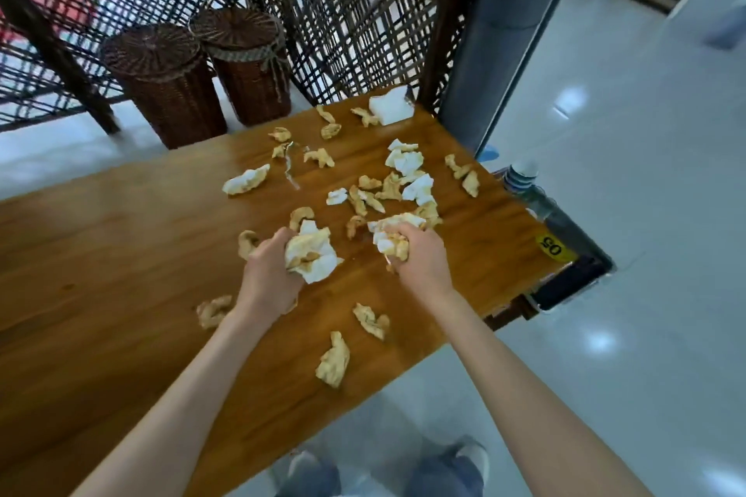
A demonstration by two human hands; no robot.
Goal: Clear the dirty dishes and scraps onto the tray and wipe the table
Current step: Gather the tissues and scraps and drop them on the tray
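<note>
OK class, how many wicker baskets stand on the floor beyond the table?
2. One wicker basket stands on the left, nearer the table; the other basket stands just right of it, a little farther back. The lattice screen could hide others.

Both bare forearms reach forward toward 12 o'clock, converging slightly. Left hand (268, 270): back up, fingers curled round crumpled white stained paper napkin wad (313, 256), thumb side toward 3 o'clock. Right hand (418, 258): knuckles up, fingers clenched on second crumpled stained napkin bundle (393, 236). Hands near, apart.
</note>
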